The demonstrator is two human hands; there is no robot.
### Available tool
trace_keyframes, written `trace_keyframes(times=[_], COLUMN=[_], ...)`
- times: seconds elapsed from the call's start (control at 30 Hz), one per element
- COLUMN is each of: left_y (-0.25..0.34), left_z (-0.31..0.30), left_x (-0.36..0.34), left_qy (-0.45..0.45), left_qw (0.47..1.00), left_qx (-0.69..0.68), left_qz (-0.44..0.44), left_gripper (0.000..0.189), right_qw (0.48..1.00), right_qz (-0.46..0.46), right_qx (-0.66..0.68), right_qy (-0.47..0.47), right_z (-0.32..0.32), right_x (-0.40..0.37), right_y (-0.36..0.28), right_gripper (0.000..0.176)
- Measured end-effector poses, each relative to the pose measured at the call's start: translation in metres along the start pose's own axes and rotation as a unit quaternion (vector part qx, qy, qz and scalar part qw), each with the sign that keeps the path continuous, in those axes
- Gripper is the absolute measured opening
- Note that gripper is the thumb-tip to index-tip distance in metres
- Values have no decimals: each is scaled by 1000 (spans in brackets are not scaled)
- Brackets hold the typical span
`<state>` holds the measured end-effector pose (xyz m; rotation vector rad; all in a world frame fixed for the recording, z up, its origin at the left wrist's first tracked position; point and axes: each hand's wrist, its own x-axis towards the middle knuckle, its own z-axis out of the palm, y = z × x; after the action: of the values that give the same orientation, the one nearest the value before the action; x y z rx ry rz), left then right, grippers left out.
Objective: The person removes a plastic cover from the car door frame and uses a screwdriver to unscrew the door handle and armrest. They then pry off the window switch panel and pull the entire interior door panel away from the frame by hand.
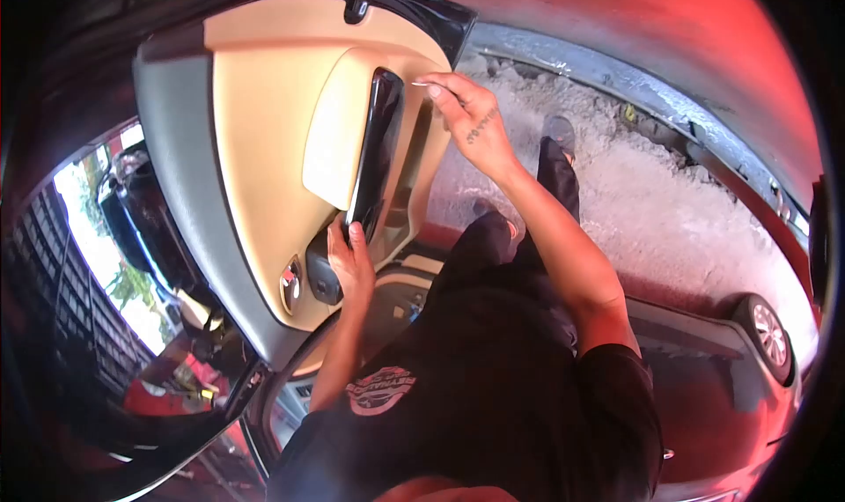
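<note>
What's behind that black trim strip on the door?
Beige door panel shows beside the black trim strip. Directly behind is hidden; left hand covers its lower end, right hand pinches a metal sliver near its top.

Two hands (352, 269) (471, 119), one door panel (264, 132), one thin tool (421, 84).

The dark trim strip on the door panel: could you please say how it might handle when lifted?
Long and thin, the dark trim strip probably flexes slightly and may crack if bent. Its glossy face looks slippery where the left hand touches its lower end. The right hand pinches a thin tool near its top, suggesting a snug fit.
</note>
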<state>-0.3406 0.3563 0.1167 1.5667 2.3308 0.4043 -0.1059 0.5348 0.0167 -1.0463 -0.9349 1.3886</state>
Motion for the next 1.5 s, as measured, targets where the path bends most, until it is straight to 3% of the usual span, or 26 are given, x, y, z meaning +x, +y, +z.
trace_keyframes(times=[0.13,0.23,0.4,0.6,0.7,0.77,0.8,0.83,0.9,0.97,1.03,1.13,1.23,1.37,1.4,1.43,1.47,1.5], left_y=[4,11,11,-3,-8,-7,-9,-7,9,11,0,13,22,22,19,14,0,-14], left_z=[9,4,6,5,11,12,7,4,6,4,9,19,31,38,41,42,41,35], left_x=[5,6,7,5,7,6,2,4,3,-1,-3,-21,-57,-95,-101,-107,-105,-100], left_qy=[39,9,21,-2,41,66,20,6,52,43,68,112,125,107,106,98,113,118], left_qw=[998,998,998,995,997,994,997,998,996,995,996,985,987,994,967,880,824,820], left_qx=[50,30,31,34,53,80,61,41,5,30,61,131,96,20,-187,-385,-477,-483], left_qz=[-30,-48,-42,-89,-37,15,-53,-54,-73,-90,-2,8,4,-5,-138,-260,-284,-282], left_gripper=[48,49,51,56,52,48,44,42,47,45,44,62,66,50,47,45,59,59], right_qw=[998,997,998,993,987,972,974,972,931,843,757,701,680,676,672,680,689,685], right_qz=[-52,-59,2,-21,28,153,143,133,101,101,141,130,115,95,89,94,98,92], right_qx=[34,37,57,36,64,103,41,-19,-196,-364,-467,-466,-503,-538,-542,-529,-516,-521], right_qy=[-24,-22,-40,-109,-142,-147,-170,-195,-290,-384,-435,-524,-521,-494,-497,-499,-500,-501], right_z=[7,17,14,3,-3,-13,-21,-35,-75,-121,-156,-205,-203,-202,-201,-201,-202,-198], right_x=[31,33,37,57,57,52,47,39,14,-25,-71,-132,-157,-185,-191,-197,-200,-201], right_y=[-5,-9,-11,-6,-3,0,5,15,58,71,75,69,42,64,68,71,73,67], right_gripper=[20,20,18,16,18,20,22,24,24,23,23,20,14,12,12,12,13,13])
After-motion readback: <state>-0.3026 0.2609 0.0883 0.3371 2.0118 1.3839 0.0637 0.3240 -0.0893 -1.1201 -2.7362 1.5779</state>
